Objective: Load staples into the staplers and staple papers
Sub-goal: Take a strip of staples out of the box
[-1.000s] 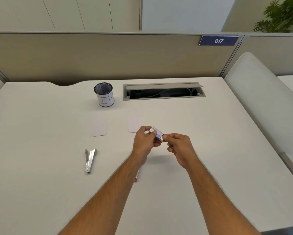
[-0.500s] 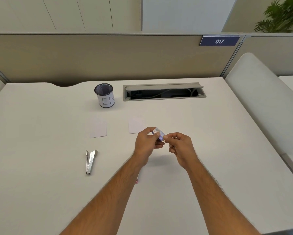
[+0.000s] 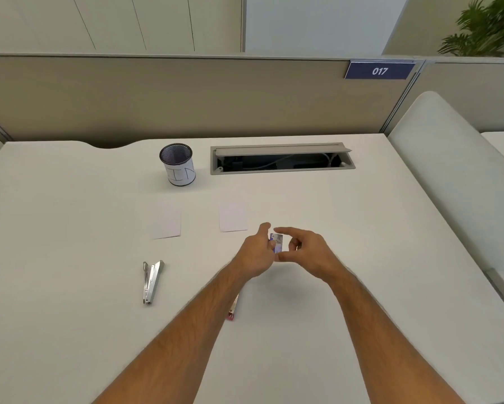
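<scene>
Both hands meet above the desk point(image 3: 70, 258) over a small blue-and-white staple box point(image 3: 277, 242). Left hand point(image 3: 255, 253) holds the box from its near side with fingers curled behind it and thumb raised. Right hand point(image 3: 306, 252) works at the box's right end, forefinger arched over the top and thumb below; whether it has firm contact cannot be told. Judged purpose: the left hand steadies while the right opens the box or draws out a strip.

Silver stapler point(image 3: 151, 282) lies swung open well to the left — apparently readied to receive staples. Second item with a pink end point(image 3: 232, 312) lies mostly hidden under the left forearm, so its identity is unconfirmed. Two paper slips point(image 3: 167, 224) point(image 3: 233, 217) lie flat and apart, beyond the hands, within reach for stapling. Mesh pen cup point(image 3: 177, 164) and cable tray point(image 3: 281, 158) sit further back.
</scene>
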